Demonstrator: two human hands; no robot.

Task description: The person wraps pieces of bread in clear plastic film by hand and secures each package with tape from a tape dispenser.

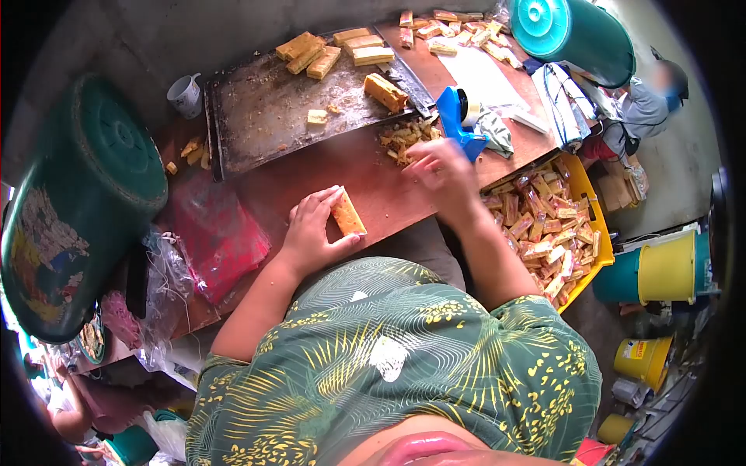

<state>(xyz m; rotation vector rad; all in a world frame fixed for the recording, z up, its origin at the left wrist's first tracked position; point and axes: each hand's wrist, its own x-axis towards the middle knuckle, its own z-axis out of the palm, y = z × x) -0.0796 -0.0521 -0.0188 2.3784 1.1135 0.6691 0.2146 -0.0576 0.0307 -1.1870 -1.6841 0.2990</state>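
My left hand (312,231) is closed round a golden-brown slice of cake (347,213) at the table edge, fingers along one side and thumb at its near end. Out over the tabletop, my right hand (441,172) is blurred by motion, its fingers loosely curled and apart with nothing visible in them. Just beyond those fingers is a heap of broken cake pieces (404,138). A blue tape dispenser (457,124) stands close by. Several more cake slices (309,54) lie on the dark, crumb-strewn baking tray (256,116).
A yellow crate (588,203) of wrapped slices stands at the right, below the table. Wrapped pieces (458,31) lie at the back. Red plastic bags (214,237) and a white mug (185,96) are at left, near a big green bin (116,147). Another person (645,113) sits at far right.
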